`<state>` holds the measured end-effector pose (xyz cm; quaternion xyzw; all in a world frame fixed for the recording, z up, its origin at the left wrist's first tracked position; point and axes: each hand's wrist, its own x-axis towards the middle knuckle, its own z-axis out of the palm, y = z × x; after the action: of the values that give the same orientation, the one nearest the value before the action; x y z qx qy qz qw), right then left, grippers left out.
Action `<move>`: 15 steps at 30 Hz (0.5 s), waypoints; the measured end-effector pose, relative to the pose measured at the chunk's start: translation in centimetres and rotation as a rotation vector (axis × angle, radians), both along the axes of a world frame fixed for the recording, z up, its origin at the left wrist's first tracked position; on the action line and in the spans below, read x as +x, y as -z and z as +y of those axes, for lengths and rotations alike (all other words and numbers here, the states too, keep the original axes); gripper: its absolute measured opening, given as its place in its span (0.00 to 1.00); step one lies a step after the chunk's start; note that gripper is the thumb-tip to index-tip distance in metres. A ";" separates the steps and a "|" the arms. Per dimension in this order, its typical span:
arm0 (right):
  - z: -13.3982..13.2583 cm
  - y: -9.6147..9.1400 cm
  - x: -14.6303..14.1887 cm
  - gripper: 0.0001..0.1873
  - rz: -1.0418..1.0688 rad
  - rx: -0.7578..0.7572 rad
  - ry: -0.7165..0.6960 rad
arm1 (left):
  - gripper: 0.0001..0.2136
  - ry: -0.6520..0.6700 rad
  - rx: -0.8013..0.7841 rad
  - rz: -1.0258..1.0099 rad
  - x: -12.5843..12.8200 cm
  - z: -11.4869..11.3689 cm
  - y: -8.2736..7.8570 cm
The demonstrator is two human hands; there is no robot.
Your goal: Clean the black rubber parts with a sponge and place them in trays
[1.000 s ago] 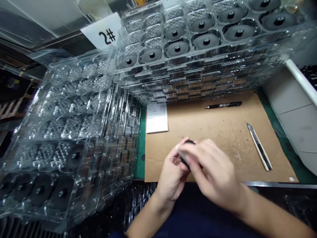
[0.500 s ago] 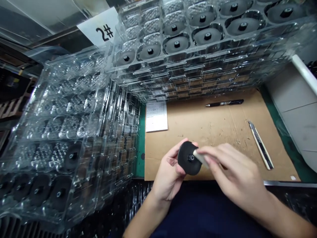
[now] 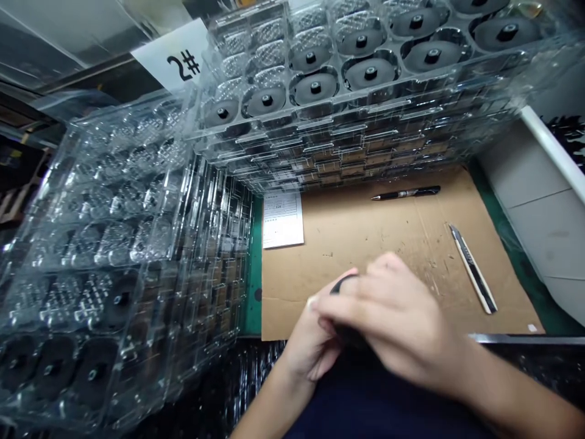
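My left hand point(image 3: 307, 341) grips a round black rubber-like part point(image 3: 339, 285) low in front of me. Only its upper rim and a dark patch below the fingers show. Across its face lies my right hand point(image 3: 402, 314), closed and slightly blurred, hiding the part's central stub. At the right fingertips, beside my left thumb, a small whitish tip point(image 3: 312, 302) pokes out; it looks like the end of the pale flat piece in that hand, whose body is covered now.
Stacked clear trays point(image 3: 320, 131) with black parts stand at the back, and more trays point(image 3: 183, 268) at the left. On the cardboard point(image 3: 338, 225) lie a pen point(image 3: 404, 193), a utility knife point(image 3: 473, 268) and a paper slip point(image 3: 283, 222). A white bin point(image 3: 548, 201) borders the right.
My right hand has moved left across the black part and now covers most of it. The pale piece, plainly visible before, shows only a tip. The view has shifted slightly.
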<state>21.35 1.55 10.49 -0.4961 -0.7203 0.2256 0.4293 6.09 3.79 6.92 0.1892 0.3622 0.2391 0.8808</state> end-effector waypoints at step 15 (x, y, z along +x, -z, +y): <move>-3.3 9.0 1.0 0.12 0.125 -0.490 0.396 | 0.26 -0.079 -0.030 -0.181 -0.5 0.2 0.0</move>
<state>22.34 -1.77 1.53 -0.7004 -0.5064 0.3342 0.3760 5.61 3.99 6.93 0.1390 0.2918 0.2844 0.9026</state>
